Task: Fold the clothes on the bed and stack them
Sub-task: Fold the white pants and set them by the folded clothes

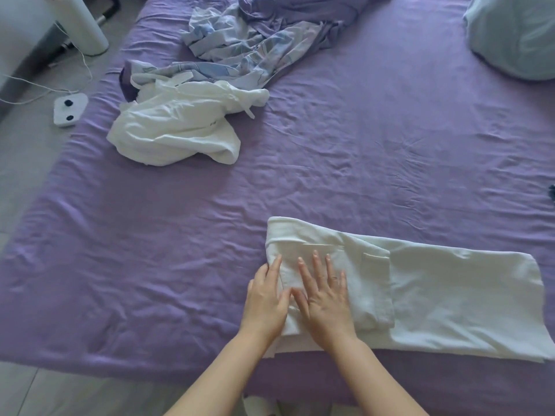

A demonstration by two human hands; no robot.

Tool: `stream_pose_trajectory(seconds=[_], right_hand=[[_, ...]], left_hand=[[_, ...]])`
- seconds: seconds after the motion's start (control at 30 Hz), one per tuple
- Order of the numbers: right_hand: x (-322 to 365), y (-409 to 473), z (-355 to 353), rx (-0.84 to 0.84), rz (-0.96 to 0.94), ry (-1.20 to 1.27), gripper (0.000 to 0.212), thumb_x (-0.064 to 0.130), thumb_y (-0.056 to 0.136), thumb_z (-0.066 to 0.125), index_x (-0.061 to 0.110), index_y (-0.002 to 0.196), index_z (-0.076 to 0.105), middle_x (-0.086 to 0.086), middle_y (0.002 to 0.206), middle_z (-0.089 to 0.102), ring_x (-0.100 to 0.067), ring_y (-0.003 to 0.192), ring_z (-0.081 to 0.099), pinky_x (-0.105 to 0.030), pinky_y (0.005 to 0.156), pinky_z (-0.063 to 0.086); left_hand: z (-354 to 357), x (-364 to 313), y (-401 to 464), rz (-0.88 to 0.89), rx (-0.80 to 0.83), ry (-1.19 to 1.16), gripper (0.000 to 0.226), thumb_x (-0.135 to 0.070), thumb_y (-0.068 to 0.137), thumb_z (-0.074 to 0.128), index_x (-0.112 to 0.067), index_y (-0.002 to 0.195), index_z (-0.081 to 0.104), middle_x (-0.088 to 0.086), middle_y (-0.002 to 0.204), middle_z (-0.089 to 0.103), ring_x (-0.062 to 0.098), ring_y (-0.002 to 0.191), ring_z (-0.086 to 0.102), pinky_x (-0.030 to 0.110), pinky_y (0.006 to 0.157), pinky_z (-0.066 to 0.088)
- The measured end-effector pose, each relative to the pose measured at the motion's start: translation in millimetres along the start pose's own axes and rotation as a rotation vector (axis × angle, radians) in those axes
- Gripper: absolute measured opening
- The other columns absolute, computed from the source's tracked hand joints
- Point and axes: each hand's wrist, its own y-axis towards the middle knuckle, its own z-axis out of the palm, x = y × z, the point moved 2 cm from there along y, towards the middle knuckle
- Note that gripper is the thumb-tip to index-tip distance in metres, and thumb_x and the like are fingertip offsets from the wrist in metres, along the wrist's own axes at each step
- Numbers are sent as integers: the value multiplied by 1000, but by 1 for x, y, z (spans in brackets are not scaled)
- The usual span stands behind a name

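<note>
White trousers [450, 298] lie flat near the front edge of the purple bed [135, 265], partly folded over at their left end. My left hand [265, 298] rests on the left edge of that folded end, fingers apart. My right hand [324, 292] lies flat on the folded part, fingers spread, touching the left hand. Neither hand grips the cloth. A crumpled white garment [180, 130] lies at the far left of the bed. Behind it a crumpled blue-and-white patterned garment [240, 46] spreads toward the back.
A pale pillow [516, 34] sits at the back right corner. On the grey floor left of the bed are a white power strip [69, 111] with cables and a white cylindrical appliance [87, 22]. A small dark object [552, 192] shows at the right edge.
</note>
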Motion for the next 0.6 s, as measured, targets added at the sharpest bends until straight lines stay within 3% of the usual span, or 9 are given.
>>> stream_pose_trajectory(seconds=[0.1, 0.2, 0.3, 0.37, 0.43, 0.47, 0.53, 0.6], right_hand=[[10, 3, -38, -151, -36, 118, 60, 40, 100, 34, 32, 145, -4, 8, 152, -18, -18, 143, -20, -40, 116, -10], [10, 10, -80, -223, -85, 168, 53, 36, 100, 37, 32, 146, 11, 9, 155, -3, -15, 145, -11, -33, 116, -4], [-3, 16, -118, -162, -144, 144, 48, 36, 100, 40, 26, 146, 32, 5, 156, 21, -19, 147, 4, -35, 115, 8], [-14, 15, -138, -116, -189, 132, 41, 27, 98, 47, 17, 138, 46, -2, 149, 37, -26, 144, 19, -34, 112, 20], [-26, 11, -154, -93, -193, 201, 34, 16, 93, 53, 8, 126, 55, -9, 140, 46, -32, 132, 38, -27, 103, 29], [-34, 8, -160, -87, -172, 245, 33, 11, 90, 54, 6, 123, 56, -10, 141, 44, -31, 128, 43, -26, 99, 33], [-53, -1, -168, -65, -137, 244, 40, 6, 88, 55, 8, 128, 54, -6, 154, 26, -21, 137, 34, -23, 104, 32], [-68, -9, -171, -57, -140, 258, 51, 0, 90, 49, 11, 139, 45, -4, 158, 15, -16, 143, 19, -16, 110, 19]], left_hand=[[-10, -29, -4, 13, -40, -215, 71, -16, 92, 54, -26, 151, 15, -12, 143, 35, 11, 131, 35, 15, 103, 23], [-16, -66, -5, -44, 10, -529, 72, -11, 95, 48, -35, 150, 9, -16, 140, 44, 5, 124, 47, 20, 99, 36], [-16, -101, -5, -140, 65, -861, 70, -5, 97, 42, -37, 149, 6, -10, 134, 55, 8, 120, 54, 30, 104, 41], [-10, -122, -6, -194, 86, -978, 71, -3, 95, 41, -35, 149, 9, -4, 134, 56, 14, 120, 55, 34, 106, 41], [-1, -143, -8, -220, 100, -1086, 71, -2, 92, 40, -44, 145, 18, -3, 135, 54, 17, 118, 57, 37, 104, 42], [5, -153, -9, -226, 125, -1155, 70, 0, 91, 39, -49, 139, 23, -3, 135, 53, 18, 118, 57, 38, 103, 43], [17, -172, -8, -211, 194, -1224, 73, 5, 90, 35, -51, 136, 23, -3, 134, 55, 17, 118, 58, 37, 101, 45], [22, -182, -5, -97, 173, -1041, 79, 11, 86, 35, -42, 142, 18, -1, 132, 57, 12, 114, 59, 29, 98, 47]])
